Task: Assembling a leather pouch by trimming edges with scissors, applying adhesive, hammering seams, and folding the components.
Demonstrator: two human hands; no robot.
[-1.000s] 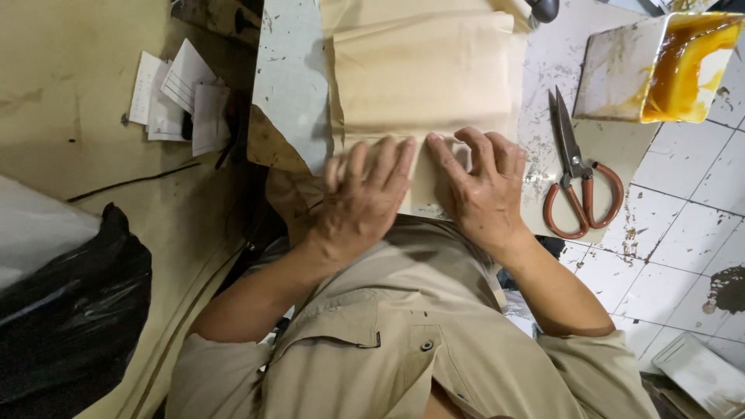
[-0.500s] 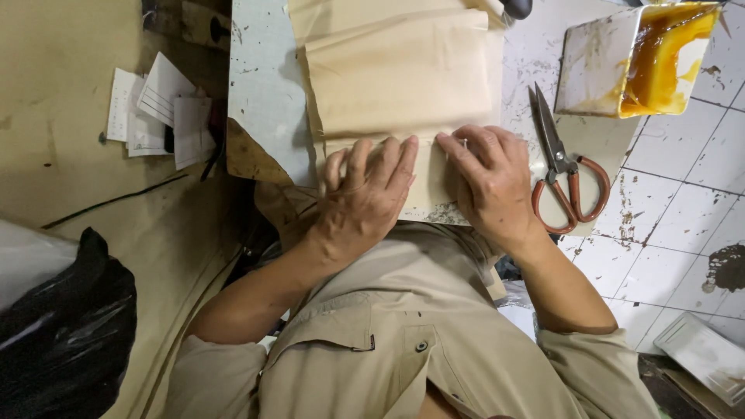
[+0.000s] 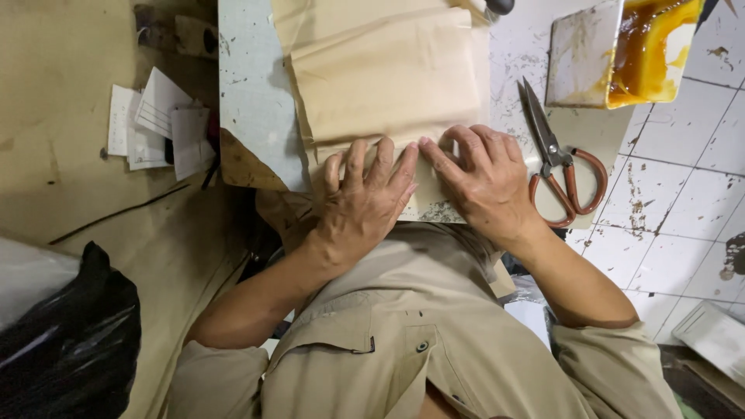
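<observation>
Folded tan paper, flat on board, edge pressed

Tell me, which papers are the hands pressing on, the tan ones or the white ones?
The big tan paper sheets on the board, under both hands. The small white paper slips lie untouched off to the left.

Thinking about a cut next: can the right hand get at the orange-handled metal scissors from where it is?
Probably yes. The right hand presses the tan folded paper, and the orange-handled metal scissors lie just beside it on the white tiled surface, nothing between.
</observation>
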